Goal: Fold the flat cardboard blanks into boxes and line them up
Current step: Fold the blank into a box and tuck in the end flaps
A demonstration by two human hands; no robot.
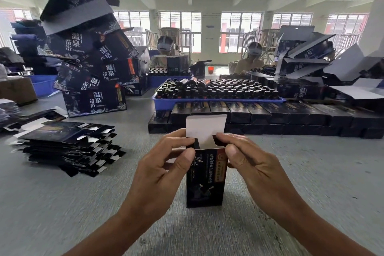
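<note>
A small dark box [204,185] with gold lettering stands upright in front of me, its white top flap [204,129] raised. My left hand [164,164] grips the box's upper left side, thumb on the front face and fingers on a side tab. My right hand [249,162] pinches the upper right corner and the right tab. A messy pile of flat dark blanks [68,147] lies to the left on the grey table [311,172]. Behind the held box, finished dark boxes [270,116] lie lined up in stacked rows.
A blue tray [218,101] full of dark bottles sits behind the rows. Large dark cartons [93,72] are stacked and leaning at the left; opened cartons [311,62] are heaped at the right. Two people sit across the table.
</note>
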